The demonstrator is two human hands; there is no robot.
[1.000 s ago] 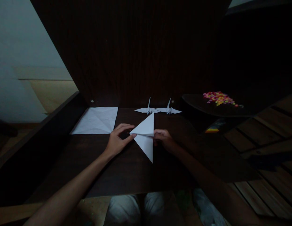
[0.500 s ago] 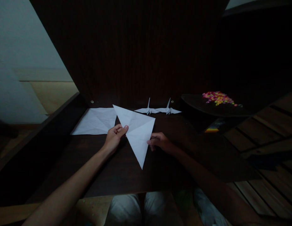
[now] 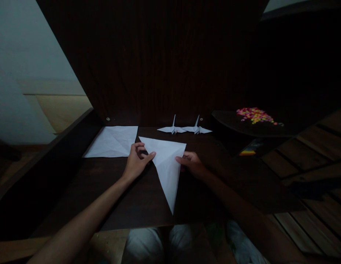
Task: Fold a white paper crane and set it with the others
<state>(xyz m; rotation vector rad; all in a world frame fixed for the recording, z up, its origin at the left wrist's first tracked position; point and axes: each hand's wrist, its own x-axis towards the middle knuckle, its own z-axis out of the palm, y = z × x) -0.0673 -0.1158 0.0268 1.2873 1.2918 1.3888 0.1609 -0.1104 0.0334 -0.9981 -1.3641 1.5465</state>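
White paper [image 3: 168, 161] — dark brown desk [image 3: 126, 207]

Left hand [image 3: 136, 159], right hand [image 3: 192, 163], pinching; 2 forearms [image 3: 89, 216] converging

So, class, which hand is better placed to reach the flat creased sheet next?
Probably the left: the left hand is nearer the flat sheet; the right hand is at the folded paper's opposite edge.

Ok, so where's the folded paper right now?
The folded paper is just below centre in the head view, between the left hand and right hand, nearer the person than the two cranes.
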